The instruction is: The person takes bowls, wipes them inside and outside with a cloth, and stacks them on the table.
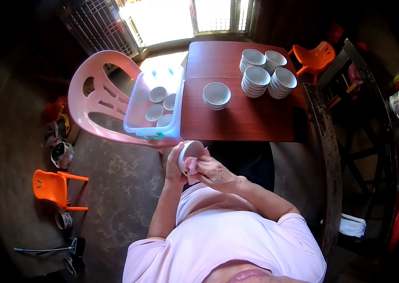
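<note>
white bowl (193, 150), one: tilted, near the tabletop (244, 125) edge; left hand (176, 164), grip pinching its wall. pink cloth (190, 165), one: pinched in the right hand's (217, 174) grip, at the bowl's rim. bowl stacks (257, 80), five: on the tabletop. translucent plastic bin (150, 130), one: holding loose bowls (154, 112), just beside the tabletop.

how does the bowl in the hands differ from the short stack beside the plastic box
The held bowl is a single piece; the short stack is several bowls nested together.
The held bowl is tilted, gripped by the left hand and touched by a pink cloth; the short stack stands upright on the table, untouched.
Both look white outside.
</note>
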